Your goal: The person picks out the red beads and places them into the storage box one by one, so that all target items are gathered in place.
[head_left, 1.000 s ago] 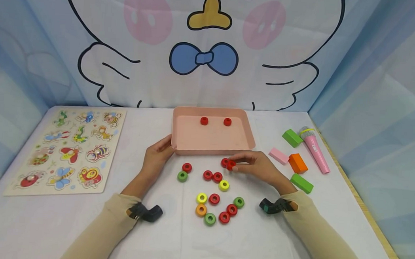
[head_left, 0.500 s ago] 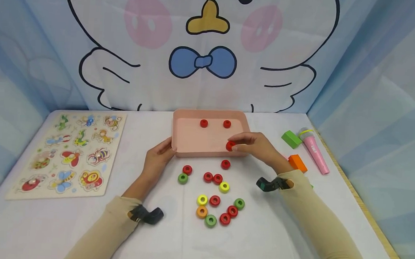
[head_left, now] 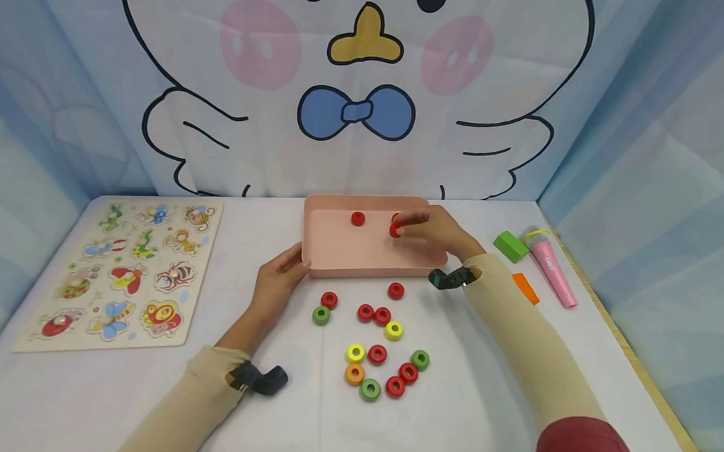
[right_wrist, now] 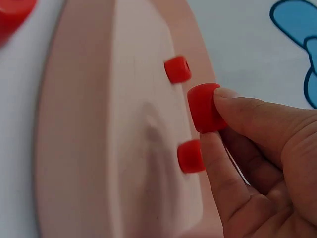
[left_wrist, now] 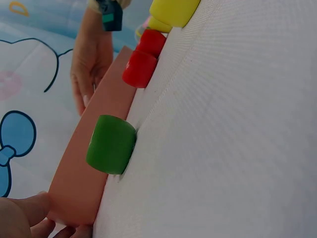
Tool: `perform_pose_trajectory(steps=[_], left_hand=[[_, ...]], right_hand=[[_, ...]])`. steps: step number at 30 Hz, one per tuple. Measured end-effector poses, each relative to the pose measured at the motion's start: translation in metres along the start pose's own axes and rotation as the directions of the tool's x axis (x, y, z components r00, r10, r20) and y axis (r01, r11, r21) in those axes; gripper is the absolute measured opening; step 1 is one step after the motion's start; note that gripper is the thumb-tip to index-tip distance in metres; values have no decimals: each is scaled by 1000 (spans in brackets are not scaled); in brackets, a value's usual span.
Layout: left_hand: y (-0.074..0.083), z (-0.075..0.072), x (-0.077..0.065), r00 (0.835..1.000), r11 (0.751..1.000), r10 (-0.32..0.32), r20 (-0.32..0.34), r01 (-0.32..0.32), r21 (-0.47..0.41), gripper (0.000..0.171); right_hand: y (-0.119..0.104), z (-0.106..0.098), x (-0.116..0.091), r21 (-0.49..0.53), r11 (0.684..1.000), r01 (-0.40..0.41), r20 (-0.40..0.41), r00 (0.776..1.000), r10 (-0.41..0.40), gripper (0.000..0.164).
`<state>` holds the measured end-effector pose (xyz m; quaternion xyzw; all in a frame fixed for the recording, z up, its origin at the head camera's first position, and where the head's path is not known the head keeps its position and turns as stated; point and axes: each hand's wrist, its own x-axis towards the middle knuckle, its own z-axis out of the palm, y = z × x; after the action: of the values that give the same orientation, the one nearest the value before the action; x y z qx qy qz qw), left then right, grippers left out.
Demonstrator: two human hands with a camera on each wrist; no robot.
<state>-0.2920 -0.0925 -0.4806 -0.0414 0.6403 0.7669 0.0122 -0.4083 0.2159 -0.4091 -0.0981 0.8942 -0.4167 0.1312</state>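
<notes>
My right hand (head_left: 439, 231) is over the right half of the pink tray (head_left: 348, 253). Its thumb and fingers pinch a red bead (right_wrist: 202, 109), which the right wrist view shows above the tray floor. Two other red beads lie inside: one red bead (head_left: 358, 219) near the back wall, and another red bead (right_wrist: 190, 157) partly covered by my fingers. At the tray's front left corner my left hand (head_left: 279, 273) holds the edge, thumb on the rim and fingers against the side, as the left wrist view shows.
Several red, yellow, green and orange beads (head_left: 377, 354) lie before the tray. A cartoon insect puzzle board (head_left: 141, 268) is at left. On the right are a green block (head_left: 511, 247), an orange block (head_left: 525, 288) and a pink toy microphone (head_left: 552, 269).
My right hand has lifted a red bead from the table in front of the tray and carried it back over the tray. The left hand has stayed at the corner.
</notes>
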Motion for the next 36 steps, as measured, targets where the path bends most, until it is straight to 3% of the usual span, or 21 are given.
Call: perform_pose_trajectory(steps=[8,15,26,36], left_hand=[[0,2,-1,1000,1000,-6,3,6,-17,54],[-2,0,-2,1000,1000,1,1,-1,1,54],[-1,1,-2,1000,999,16,-2,-16,-32,54],[3,2,-4,1000,1000,3,0,-3,7,54]], right_hand=[[6,-6,20,-105,993,-61,8,998,62,30],[7,-2,25,-51,997,-55,47,997,58,27],[8,1,31,-86,996,-24,59,998,29,22],[7,1,30,-53,996,-68,47,996,70,24]])
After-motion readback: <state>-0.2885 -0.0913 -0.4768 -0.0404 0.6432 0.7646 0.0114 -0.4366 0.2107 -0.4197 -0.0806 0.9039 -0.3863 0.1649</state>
